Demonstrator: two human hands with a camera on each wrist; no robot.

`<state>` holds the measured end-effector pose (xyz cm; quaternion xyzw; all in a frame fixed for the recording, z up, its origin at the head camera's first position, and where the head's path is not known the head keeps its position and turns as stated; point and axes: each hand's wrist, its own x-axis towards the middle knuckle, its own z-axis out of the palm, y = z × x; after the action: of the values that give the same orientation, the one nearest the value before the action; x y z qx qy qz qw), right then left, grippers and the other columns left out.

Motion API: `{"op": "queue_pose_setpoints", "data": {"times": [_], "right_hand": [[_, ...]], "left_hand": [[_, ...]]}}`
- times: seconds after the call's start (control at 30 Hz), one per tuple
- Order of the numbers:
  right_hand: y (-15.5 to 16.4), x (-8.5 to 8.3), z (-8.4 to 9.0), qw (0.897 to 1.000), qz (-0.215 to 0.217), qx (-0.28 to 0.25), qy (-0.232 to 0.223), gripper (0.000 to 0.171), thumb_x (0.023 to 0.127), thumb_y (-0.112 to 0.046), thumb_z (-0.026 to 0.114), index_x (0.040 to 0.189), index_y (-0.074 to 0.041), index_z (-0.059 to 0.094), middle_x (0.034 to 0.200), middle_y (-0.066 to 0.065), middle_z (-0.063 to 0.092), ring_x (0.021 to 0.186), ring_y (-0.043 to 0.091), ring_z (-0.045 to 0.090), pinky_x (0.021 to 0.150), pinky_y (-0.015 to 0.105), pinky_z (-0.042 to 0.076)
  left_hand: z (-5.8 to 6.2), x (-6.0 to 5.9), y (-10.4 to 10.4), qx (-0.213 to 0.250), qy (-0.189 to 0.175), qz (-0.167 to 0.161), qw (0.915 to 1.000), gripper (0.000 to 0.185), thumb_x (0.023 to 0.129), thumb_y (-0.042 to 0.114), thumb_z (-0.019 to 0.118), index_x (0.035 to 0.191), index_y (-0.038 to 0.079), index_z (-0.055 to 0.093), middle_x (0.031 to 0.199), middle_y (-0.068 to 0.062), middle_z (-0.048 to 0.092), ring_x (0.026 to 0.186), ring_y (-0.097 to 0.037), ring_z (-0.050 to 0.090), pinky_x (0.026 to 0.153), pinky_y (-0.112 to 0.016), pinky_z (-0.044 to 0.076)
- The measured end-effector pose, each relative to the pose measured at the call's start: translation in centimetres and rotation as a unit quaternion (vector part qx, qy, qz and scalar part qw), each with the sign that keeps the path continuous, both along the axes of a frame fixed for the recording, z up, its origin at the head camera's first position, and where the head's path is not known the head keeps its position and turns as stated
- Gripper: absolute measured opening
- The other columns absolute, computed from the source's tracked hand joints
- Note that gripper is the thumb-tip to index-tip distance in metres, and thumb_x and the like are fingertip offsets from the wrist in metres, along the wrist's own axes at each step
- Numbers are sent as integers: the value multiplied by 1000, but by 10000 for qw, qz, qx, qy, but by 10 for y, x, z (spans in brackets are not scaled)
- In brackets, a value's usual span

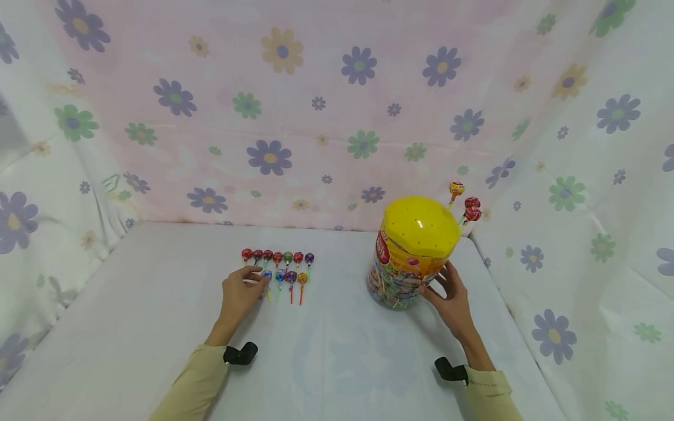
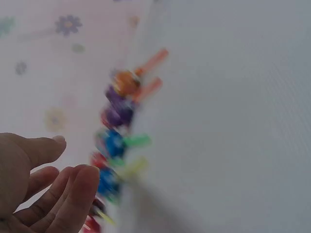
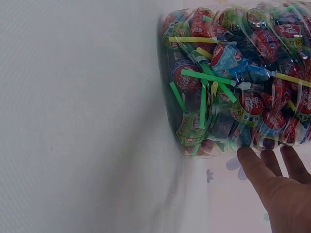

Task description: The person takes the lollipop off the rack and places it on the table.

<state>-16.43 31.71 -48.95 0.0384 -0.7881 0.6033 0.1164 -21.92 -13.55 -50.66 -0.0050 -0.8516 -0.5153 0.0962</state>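
My left hand [image 1: 243, 295] is over the left end of the front row of lollipops. Its fingertips overlap the leftmost blue lollipop [image 1: 267, 275] in the head view, while the left wrist view shows thumb and fingers parted with nothing between them. Beside that lie a second blue lollipop [image 1: 281, 275], a purple one [image 1: 291, 277] and an orange one [image 1: 302, 278]. My right hand [image 1: 451, 301] touches the right side of a big clear jar [image 1: 392, 286] with a yellow lid [image 1: 421, 225]. Its fingers [image 3: 257, 165] reach fairly straight to the wall of the jar, which is full of wrapped lollipops.
Behind the front row lies a row of several lollipops, among them a green one [image 1: 287, 257]. A yellow lollipop [image 1: 456, 188] and two red ones [image 1: 472, 214] stick up at the lid's right rear. Flowered cloth [image 1: 316, 117] hangs around the white table [image 1: 337, 362].
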Motion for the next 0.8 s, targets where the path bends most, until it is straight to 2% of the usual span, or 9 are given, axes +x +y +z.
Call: {"op": "queue_pose_setpoints", "data": {"times": [0.07, 0.17, 0.33, 0.47, 0.57, 0.67, 0.8], "right_hand": [[1, 1, 0, 10000, -4, 5, 10, 86, 95, -4, 71, 163, -26, 23, 161, 14, 34, 142, 37, 40, 98, 13, 47], [2, 1, 0, 10000, -16, 9, 58, 86, 95, -3, 71, 163, -26, 24, 161, 14, 35, 140, 32, 41, 99, 14, 47], [2, 0, 1, 9999, 21, 47, 108, 85, 95, -3, 71, 163, -26, 24, 161, 14, 35, 137, 21, 44, 100, 16, 47], [2, 0, 0, 9999, 26, 32, 114, 85, 94, -3, 71, 162, -25, 25, 160, 14, 36, 136, 19, 45, 100, 15, 47], [1, 0, 0, 10000, 6, 27, 78, 85, 94, -3, 71, 162, -25, 25, 160, 15, 36, 136, 19, 45, 99, 14, 47], [0, 0, 1, 10000, 6, 21, 8, 86, 95, -5, 71, 163, -26, 24, 161, 14, 35, 137, 21, 44, 99, 13, 47], [0, 0, 1, 10000, 4, 6, -31, 86, 95, -5, 71, 163, -26, 24, 161, 14, 35, 138, 22, 43, 98, 12, 47]], "left_hand": [[11, 2, 11, 102, 237, -175, 9995, 32, 91, 7, 76, 119, -7, 68, 95, -24, 73, 68, -28, 74, 52, -19, 55], [34, 8, 33, 286, 578, -611, 9960, 34, 91, 8, 76, 122, -4, 68, 97, -20, 74, 74, -29, 74, 56, -21, 58], [72, 13, 75, 856, 948, -1456, 9811, 34, 93, 11, 75, 125, 4, 69, 102, -15, 73, 83, -24, 72, 65, -23, 60], [93, 9, 105, 1255, 1187, -2030, 9638, 37, 93, 9, 74, 129, 5, 67, 107, -16, 71, 88, -23, 73, 71, -24, 62], [107, 4, 126, 1345, 1321, -2391, 9525, 40, 93, 8, 75, 131, 5, 66, 112, -16, 71, 97, -25, 72, 80, -26, 62], [120, -2, 145, 1451, 1427, -2692, 9413, 42, 93, 6, 73, 134, 4, 63, 118, -16, 69, 104, -27, 71, 88, -32, 61], [141, -10, 171, 1457, 1660, -2972, 9289, 42, 96, 6, 70, 136, -1, 60, 123, -19, 67, 108, -29, 69, 91, -31, 60]]}}
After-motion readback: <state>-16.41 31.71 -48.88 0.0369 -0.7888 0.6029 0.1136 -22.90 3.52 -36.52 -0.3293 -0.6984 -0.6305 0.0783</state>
